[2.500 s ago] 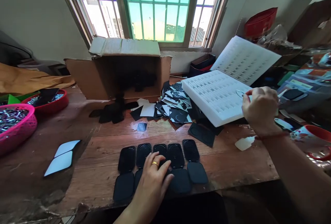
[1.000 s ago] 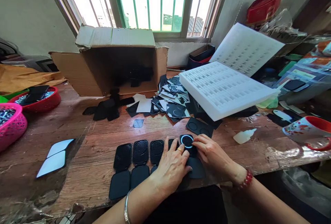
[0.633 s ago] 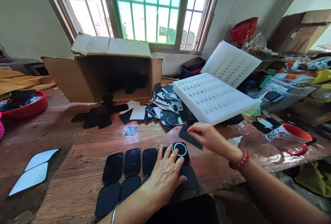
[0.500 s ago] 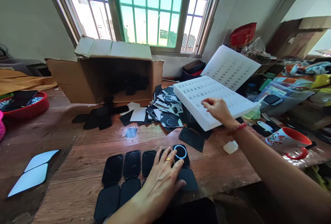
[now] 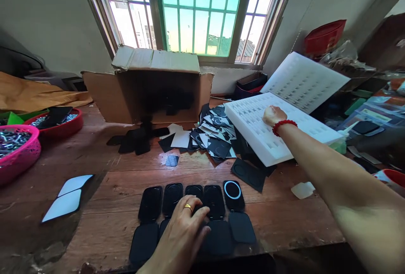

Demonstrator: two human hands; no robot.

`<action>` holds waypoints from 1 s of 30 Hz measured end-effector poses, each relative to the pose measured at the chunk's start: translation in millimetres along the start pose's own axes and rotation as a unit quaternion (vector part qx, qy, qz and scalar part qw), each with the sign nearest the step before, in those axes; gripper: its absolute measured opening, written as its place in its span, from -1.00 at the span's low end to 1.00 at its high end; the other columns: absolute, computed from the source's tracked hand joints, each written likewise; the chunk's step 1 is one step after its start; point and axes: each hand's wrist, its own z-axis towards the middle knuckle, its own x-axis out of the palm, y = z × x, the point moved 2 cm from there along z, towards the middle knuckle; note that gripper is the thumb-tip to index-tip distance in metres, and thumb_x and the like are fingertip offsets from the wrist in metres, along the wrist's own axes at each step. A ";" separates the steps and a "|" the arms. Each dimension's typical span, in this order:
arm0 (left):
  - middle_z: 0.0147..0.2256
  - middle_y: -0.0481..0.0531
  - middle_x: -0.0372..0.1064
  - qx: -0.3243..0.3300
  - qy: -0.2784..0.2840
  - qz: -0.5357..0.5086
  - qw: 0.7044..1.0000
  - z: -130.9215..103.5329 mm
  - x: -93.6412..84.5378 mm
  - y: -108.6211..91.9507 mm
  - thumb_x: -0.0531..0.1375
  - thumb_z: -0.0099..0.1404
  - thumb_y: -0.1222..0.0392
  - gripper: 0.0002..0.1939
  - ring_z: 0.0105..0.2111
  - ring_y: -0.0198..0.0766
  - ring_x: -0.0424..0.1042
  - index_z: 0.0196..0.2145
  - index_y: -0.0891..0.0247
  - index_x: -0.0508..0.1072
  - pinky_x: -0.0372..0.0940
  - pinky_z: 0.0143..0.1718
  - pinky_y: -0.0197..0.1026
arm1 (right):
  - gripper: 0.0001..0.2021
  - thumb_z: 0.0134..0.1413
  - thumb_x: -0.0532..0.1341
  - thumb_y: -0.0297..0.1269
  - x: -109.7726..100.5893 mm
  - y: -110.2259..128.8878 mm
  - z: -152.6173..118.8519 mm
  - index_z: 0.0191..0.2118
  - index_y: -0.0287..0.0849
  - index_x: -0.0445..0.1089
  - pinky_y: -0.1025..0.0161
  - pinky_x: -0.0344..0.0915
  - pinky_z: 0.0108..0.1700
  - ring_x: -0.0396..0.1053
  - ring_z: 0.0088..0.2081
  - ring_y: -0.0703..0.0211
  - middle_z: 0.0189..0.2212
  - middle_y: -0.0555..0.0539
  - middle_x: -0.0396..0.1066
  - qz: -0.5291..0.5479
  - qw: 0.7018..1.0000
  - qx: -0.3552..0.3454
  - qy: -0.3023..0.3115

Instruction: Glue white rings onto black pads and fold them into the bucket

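Far forward, the right hand [image 5: 274, 116] is curled over the white tray [image 5: 261, 150].

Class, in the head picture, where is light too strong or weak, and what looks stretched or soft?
Head view: window washed out, inside of the cardboard box in deep shadow; head view: pale glare on the table beside the small square piece; head view: right forearm stretched near the edge, right hand slightly soft.
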 end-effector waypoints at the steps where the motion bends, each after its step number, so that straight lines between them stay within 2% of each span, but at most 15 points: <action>1: -0.02 0.18 0.38 -0.005 0.003 -0.006 1.000 -0.4 1.0 0.1 0.25 0.21 0.42 -0.61 0.07 0.03 0.38 -0.01 0.22 0.47 0.43 0.04 0.11 | -0.87 -0.07 0.32 -0.18 -1.5 2.6 -0.6 -0.47 -0.11 0.46 -0.24 0.28 -0.17 0.44 -0.17 -0.37 -0.52 -0.33 0.46 0.000 1.000 -0.003 -0.007; 6: 0.01 0.21 0.36 -0.024 0.011 0.000 1.000 -0.3 10.1 -1.5 0.26 0.23 0.38 -0.62 0.12 0.06 0.32 0.02 0.27 0.47 0.36 0.11 0.15 | -0.93 0.02 0.24 -0.22 -29.4 25.1 -19.6 -0.43 -0.02 0.42 -0.29 0.27 -0.11 0.42 -0.15 -0.31 -0.52 -0.21 0.45 -0.007 0.996 -0.037 -0.081; 8: 0.04 0.21 0.35 -0.037 0.005 0.019 0.999 -0.4 15.1 0.0 0.28 0.24 0.32 -0.61 0.17 0.11 0.26 0.04 0.25 0.46 0.31 0.14 0.20 | -0.93 0.06 0.18 -0.28 -40.1 39.1 -41.1 -0.36 -0.04 0.42 -0.25 0.29 -0.09 0.42 -0.18 -0.24 -0.45 -0.19 0.47 -0.002 0.991 -0.085 -0.105; 10: 0.06 0.22 0.35 -0.049 0.004 0.039 0.998 -0.6 20.4 2.5 0.30 0.24 0.22 -0.62 0.18 0.17 0.23 0.03 0.21 0.48 0.27 0.15 0.26 | -0.85 0.06 0.14 -0.36 -40.8 54.3 -75.5 -0.25 -0.12 0.42 -0.16 0.34 -0.13 0.44 -0.26 -0.14 -0.40 -0.18 0.48 0.020 0.978 -0.178 -0.107; 11: 0.06 0.22 0.35 -0.051 0.006 0.047 0.998 -0.6 22.8 3.8 0.31 0.24 0.17 -0.63 0.18 0.19 0.23 0.01 0.18 0.50 0.25 0.16 0.28 | -0.82 0.05 0.13 -0.39 -36.2 60.5 -97.1 -0.21 -0.15 0.42 -0.09 0.36 -0.16 0.45 -0.31 -0.08 -0.39 -0.16 0.48 0.034 0.971 -0.217 -0.093; 13: 0.07 0.22 0.34 -0.050 0.010 0.063 0.997 -0.7 26.2 5.3 0.33 0.22 0.09 -0.64 0.17 0.22 0.24 -0.03 0.13 0.53 0.22 0.15 0.32 | -0.89 0.06 0.17 -0.41 -18.2 68.9 -145.9 -0.30 -0.13 0.43 0.07 0.40 -0.19 0.46 -0.33 0.04 -0.37 -0.10 0.49 0.055 0.957 -0.282 -0.044; 15: 0.07 0.22 0.33 -0.046 0.011 0.076 0.996 -0.6 27.1 5.3 0.34 0.20 0.06 -0.62 0.17 0.22 0.24 -0.02 0.10 0.53 0.21 0.15 0.34 | -0.86 0.19 0.12 -0.40 5.8 73.8 -197.0 -0.30 -0.14 0.43 0.14 0.42 -0.20 0.47 -0.29 0.09 -0.32 -0.11 0.49 0.104 0.910 -0.402 0.013; 17: 0.07 0.23 0.33 -0.045 0.016 0.085 0.995 -0.2 25.6 3.8 0.34 0.20 0.05 -0.59 0.18 0.22 0.23 0.01 0.10 0.51 0.21 0.15 0.33 | -0.82 0.26 0.09 -0.42 28.1 71.8 -237.8 -0.29 -0.13 0.42 0.18 0.45 -0.19 0.48 -0.25 0.12 -0.29 -0.12 0.49 0.143 0.885 -0.443 0.019; 19: 0.07 0.26 0.33 -0.046 0.027 0.092 0.994 0.6 23.0 1.7 0.32 0.21 0.03 -0.57 0.19 0.22 0.21 0.03 0.13 0.51 0.20 0.17 0.32 | -0.81 0.29 0.07 -0.44 45.8 67.3 -264.1 -0.23 -0.13 0.42 0.19 0.48 -0.18 0.50 -0.23 0.13 -0.26 -0.13 0.49 0.156 0.877 -0.453 0.019; 23: 0.06 0.26 0.34 -0.041 0.036 0.101 0.993 2.8 18.2 -1.5 0.33 0.21 0.01 -0.56 0.19 0.21 0.21 0.02 0.16 0.52 0.17 0.18 0.32 | -0.79 0.29 0.05 -0.48 63.5 59.5 -282.2 -0.16 -0.14 0.41 0.15 0.51 -0.15 0.50 -0.19 0.11 -0.23 -0.15 0.49 0.143 0.876 -0.460 0.010; 30: 0.03 0.20 0.36 -0.029 0.040 0.127 0.991 5.1 16.2 -3.0 0.31 0.23 0.02 -0.60 0.18 0.16 0.21 0.00 0.16 0.52 0.15 0.20 0.27 | -0.78 0.27 0.05 -0.51 72.1 54.9 -288.4 -0.18 -0.18 0.43 0.10 0.51 -0.12 0.48 -0.15 0.05 -0.20 -0.19 0.48 0.121 0.869 -0.479 0.025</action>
